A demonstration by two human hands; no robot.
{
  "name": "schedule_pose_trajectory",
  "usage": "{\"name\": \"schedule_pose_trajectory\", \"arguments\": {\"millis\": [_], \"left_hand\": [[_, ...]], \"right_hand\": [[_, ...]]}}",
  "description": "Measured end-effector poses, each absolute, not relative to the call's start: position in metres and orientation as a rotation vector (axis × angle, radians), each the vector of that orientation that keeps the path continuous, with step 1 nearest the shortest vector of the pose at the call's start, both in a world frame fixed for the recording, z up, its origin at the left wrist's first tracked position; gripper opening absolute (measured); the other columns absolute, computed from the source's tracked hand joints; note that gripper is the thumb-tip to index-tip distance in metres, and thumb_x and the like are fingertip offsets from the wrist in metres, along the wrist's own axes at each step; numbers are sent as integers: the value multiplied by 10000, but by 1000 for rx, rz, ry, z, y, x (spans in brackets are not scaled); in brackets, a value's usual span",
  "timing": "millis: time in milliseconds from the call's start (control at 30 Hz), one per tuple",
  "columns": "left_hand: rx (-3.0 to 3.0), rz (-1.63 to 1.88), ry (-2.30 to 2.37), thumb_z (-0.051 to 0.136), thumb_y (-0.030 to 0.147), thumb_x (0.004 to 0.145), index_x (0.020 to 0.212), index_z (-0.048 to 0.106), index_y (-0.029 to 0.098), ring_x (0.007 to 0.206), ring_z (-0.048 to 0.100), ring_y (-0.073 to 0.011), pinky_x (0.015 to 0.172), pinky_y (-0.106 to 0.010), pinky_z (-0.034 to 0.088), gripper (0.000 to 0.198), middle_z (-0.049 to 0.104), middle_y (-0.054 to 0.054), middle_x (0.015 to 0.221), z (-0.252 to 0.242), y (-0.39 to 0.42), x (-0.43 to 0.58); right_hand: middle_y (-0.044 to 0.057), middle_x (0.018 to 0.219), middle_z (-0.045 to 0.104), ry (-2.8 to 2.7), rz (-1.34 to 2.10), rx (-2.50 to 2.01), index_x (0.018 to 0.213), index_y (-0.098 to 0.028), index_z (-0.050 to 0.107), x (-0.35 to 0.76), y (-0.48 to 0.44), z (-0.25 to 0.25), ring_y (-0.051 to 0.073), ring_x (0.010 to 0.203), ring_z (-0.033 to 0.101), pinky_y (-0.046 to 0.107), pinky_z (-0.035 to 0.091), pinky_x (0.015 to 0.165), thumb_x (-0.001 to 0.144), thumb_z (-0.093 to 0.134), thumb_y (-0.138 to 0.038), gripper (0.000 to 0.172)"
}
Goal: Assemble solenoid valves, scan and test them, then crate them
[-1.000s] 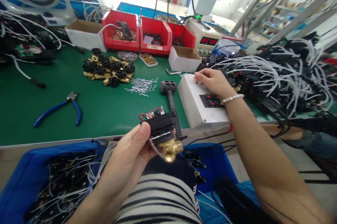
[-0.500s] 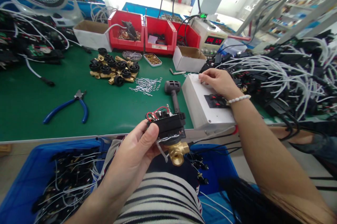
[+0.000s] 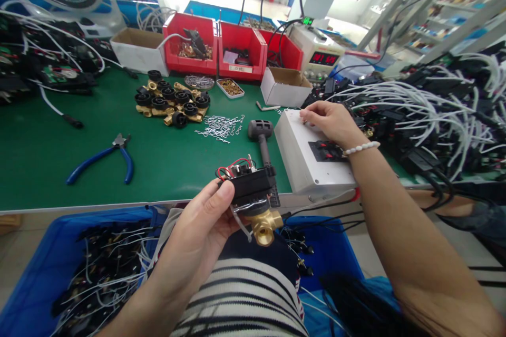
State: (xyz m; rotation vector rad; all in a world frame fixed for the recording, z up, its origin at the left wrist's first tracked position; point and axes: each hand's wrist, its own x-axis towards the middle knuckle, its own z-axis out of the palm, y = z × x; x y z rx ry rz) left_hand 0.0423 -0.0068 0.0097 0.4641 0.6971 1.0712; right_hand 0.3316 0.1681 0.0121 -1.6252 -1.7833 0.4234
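Note:
My left hand is closed around a motorised brass valve, held over the front edge of the bench. Its black actuator housing sits on top, with red and black wires and small parts showing in the open top. A grey cable end hangs beside the brass body. My right hand rests at the far end of a white control box. Its thumb and forefinger pinch a small switch there, mostly hidden by the fingers. Black and red terminals show beside that wrist.
Beyond the valve lies a grey mallet-shaped tool. Cotter pins, brass valve bodies and blue-handled cutters lie on the green bench. A power supply stands behind; cabled units crowd the right. Blue bins sit below.
The valve and my left hand have shifted very slightly. The red digits on the power supply differ. My right hand keeps its pinch on the box.

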Motion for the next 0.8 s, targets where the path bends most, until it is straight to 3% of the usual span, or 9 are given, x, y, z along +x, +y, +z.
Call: {"name": "schedule_pose_trajectory", "arguments": {"millis": [267, 500, 700, 800], "left_hand": [[468, 1049, 671, 675, 372, 937, 1185, 697, 162, 1052, 705, -249, 874, -304, 593, 326, 714, -121, 1188, 10, -6, 42], [375, 1024, 642, 748, 358, 885, 1282, 650, 188, 1117, 674, -229, 1003, -316, 541, 443, 687, -106, 1255, -5, 1, 41], [233, 963, 540, 537, 316, 1012, 1156, 706, 154, 1058, 711, -247, 881, -361, 622, 275, 720, -125, 1176, -8, 3, 42], [215, 949, 502, 379, 304, 1060, 1050, 744, 117, 944, 745, -226, 822, -338, 636, 411, 754, -142, 1043, -1, 3, 42]], "right_hand": [[19, 696, 666, -1760, 430, -1638, 723, -167, 692, 331, 167, 12, 134, 594, 529, 309, 449, 665, 820, 694, -281, 150], [15, 689, 652, -1766, 433, -1611, 730, -164, 692, 336, 170, 8, 132, 613, 522, 300, 425, 648, 812, 721, -319, 178], [22, 690, 659, -1752, 439, -1605, 724, -179, 687, 335, 170, 9, 148, 616, 544, 313, 454, 658, 797, 736, -346, 189], [22, 695, 670, -1765, 440, -1630, 724, -189, 699, 334, 169, 10, 152, 614, 544, 306, 445, 633, 790, 746, -330, 163]]}}
